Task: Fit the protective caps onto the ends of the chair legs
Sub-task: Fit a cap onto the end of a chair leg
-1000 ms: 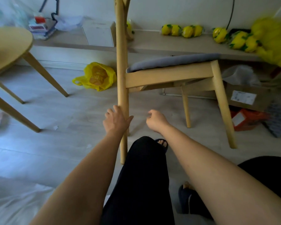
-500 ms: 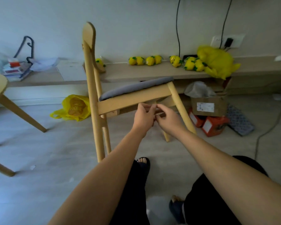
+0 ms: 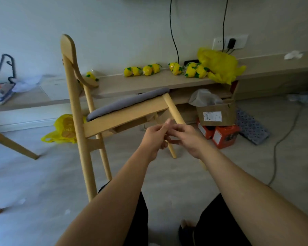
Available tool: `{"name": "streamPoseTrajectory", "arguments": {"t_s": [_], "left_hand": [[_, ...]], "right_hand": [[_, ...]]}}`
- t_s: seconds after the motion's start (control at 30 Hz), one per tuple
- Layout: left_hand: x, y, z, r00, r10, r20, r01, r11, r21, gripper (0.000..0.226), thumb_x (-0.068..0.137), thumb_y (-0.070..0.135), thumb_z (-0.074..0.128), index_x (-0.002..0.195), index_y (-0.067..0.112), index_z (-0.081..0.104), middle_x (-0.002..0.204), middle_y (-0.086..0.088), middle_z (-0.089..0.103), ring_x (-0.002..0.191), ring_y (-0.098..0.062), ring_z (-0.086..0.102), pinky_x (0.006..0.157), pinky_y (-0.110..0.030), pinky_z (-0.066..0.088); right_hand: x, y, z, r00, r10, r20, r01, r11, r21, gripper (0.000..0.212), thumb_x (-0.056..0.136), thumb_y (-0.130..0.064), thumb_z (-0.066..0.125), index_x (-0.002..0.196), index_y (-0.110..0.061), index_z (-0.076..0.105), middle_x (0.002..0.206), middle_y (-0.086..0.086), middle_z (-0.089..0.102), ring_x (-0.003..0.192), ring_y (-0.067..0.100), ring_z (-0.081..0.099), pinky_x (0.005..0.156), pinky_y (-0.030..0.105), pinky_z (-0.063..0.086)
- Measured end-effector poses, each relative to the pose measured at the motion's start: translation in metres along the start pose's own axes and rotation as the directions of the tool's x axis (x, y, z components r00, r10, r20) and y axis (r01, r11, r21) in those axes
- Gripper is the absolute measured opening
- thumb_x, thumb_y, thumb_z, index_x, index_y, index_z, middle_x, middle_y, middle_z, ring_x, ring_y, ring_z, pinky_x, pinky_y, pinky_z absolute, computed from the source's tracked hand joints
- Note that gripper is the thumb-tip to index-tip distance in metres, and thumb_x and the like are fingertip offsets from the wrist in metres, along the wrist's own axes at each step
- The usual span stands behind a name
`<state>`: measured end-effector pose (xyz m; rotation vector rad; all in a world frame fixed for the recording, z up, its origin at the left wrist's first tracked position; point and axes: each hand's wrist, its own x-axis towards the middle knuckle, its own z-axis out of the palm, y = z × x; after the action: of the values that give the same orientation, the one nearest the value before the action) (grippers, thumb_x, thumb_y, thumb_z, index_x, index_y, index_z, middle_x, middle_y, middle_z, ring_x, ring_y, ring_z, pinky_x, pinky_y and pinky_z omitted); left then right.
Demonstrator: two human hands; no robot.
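A light wooden chair (image 3: 121, 118) with a grey seat cushion (image 3: 124, 102) stands tilted in front of me, its near back leg (image 3: 84, 157) on the floor. One front leg (image 3: 173, 110) slants down behind my hands, and its lower end is hidden. My left hand (image 3: 154, 137) and my right hand (image 3: 188, 137) meet fingertip to fingertip in front of that leg. The left fingers are curled and the right fingers reach into them. Whatever lies between the fingertips is hidden. No protective cap is plainly visible.
A low shelf (image 3: 149, 82) along the wall carries yellow packets (image 3: 142, 70) and a yellow bag (image 3: 219, 65). Cardboard box (image 3: 215, 114) and orange boxes (image 3: 222, 135) sit right of the chair. A table leg (image 3: 12, 144) stands at left. A cable (image 3: 281, 144) runs across the floor.
My left hand let go of the chair's back leg and both hands rose and came together in front of the front leg. The view lifted.
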<state>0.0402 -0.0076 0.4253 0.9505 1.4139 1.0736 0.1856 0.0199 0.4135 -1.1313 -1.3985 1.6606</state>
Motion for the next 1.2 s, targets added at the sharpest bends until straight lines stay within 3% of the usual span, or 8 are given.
{"name": "streamPoseTrajectory", "arguments": {"t_s": [0.1,0.17,0.23,0.4,0.63,0.8,1.0,1.2], "left_hand": [[0.005,0.005,-0.010,0.989,-0.051,0.136,0.089,0.954,-0.286,0.042,0.104,0.042,0.051,0.113,0.006,0.071,0.090,-0.009,0.068,0.064,-0.015,0.056,0.053,-0.027,0.041],[0.009,0.007,-0.022,0.980,-0.040,0.192,0.103,0.939,-0.328,0.038,0.106,0.031,0.050,0.125,0.003,0.067,0.105,-0.010,0.071,0.069,-0.013,0.057,0.055,-0.025,0.043],[0.010,0.006,-0.032,0.969,-0.038,0.246,0.118,0.940,-0.319,0.032,0.103,0.026,0.055,0.123,0.005,0.069,0.110,-0.009,0.069,0.072,-0.011,0.053,0.055,-0.023,0.043],[0.016,0.003,-0.056,0.904,-0.050,0.424,0.226,0.898,-0.377,0.036,0.096,0.023,0.065,0.126,0.003,0.065,0.111,-0.009,0.069,0.070,-0.008,0.052,0.054,-0.018,0.043],[0.020,0.005,-0.067,0.806,0.027,0.591,0.261,0.880,-0.397,0.022,0.085,0.026,0.076,0.099,0.010,0.075,0.096,-0.007,0.067,0.072,-0.010,0.048,0.055,-0.017,0.039],[0.026,0.001,-0.070,0.691,0.025,0.723,0.339,0.871,-0.355,0.033,0.084,0.032,0.080,0.103,0.008,0.069,0.091,-0.006,0.059,0.072,-0.011,0.046,0.050,-0.017,0.036],[0.034,0.000,-0.075,0.831,-0.095,0.549,0.332,0.876,-0.351,0.026,0.087,0.023,0.070,0.108,0.007,0.066,0.091,-0.004,0.059,0.073,-0.009,0.046,0.051,-0.017,0.036],[0.033,0.001,-0.072,0.898,-0.140,0.417,0.299,0.890,-0.344,0.009,0.092,0.012,0.061,0.097,0.007,0.067,0.084,-0.001,0.057,0.066,-0.007,0.042,0.045,-0.015,0.033]], "right_hand": [[0.009,-0.008,-0.008,0.999,-0.003,0.037,0.000,0.995,0.101,0.025,0.097,-0.019,0.066,0.117,-0.005,0.072,0.120,0.016,0.072,0.118,0.029,0.066,0.102,0.045,0.054],[0.016,-0.014,-0.015,0.998,0.003,0.057,-0.011,0.989,0.146,0.019,0.095,-0.017,0.068,0.112,-0.009,0.073,0.114,0.010,0.073,0.120,0.028,0.064,0.102,0.045,0.052],[0.020,-0.016,-0.019,0.994,0.028,0.105,-0.045,0.985,0.165,0.016,0.094,-0.016,0.069,0.108,-0.011,0.074,0.109,0.008,0.072,0.117,0.028,0.063,0.101,0.044,0.051],[0.025,-0.014,-0.017,0.969,0.012,0.246,-0.068,0.973,0.222,0.016,0.088,-0.016,0.070,0.103,-0.010,0.074,0.104,0.010,0.068,0.106,0.025,0.059,0.090,0.038,0.054],[0.034,-0.016,-0.009,0.909,-0.053,0.412,-0.097,0.938,0.334,0.029,0.093,-0.018,0.064,0.116,0.001,0.065,0.098,0.012,0.067,0.100,0.025,0.062,0.084,0.033,0.053],[0.041,-0.017,-0.007,0.868,-0.075,0.490,-0.110,0.935,0.338,0.031,0.097,-0.021,0.060,0.118,-0.001,0.069,0.103,0.013,0.068,0.093,0.021,0.065,0.080,0.029,0.054],[0.045,-0.009,-0.002,0.933,0.001,0.359,-0.103,0.959,0.265,0.021,0.094,-0.015,0.058,0.108,0.000,0.064,0.082,0.005,0.063,0.081,0.016,0.057,0.074,0.030,0.048],[0.045,-0.006,0.006,0.966,-0.042,0.254,-0.011,0.980,0.201,0.015,0.085,-0.016,0.066,0.096,-0.007,0.067,0.087,0.006,0.063,0.082,0.013,0.062,0.073,0.029,0.047]]}}
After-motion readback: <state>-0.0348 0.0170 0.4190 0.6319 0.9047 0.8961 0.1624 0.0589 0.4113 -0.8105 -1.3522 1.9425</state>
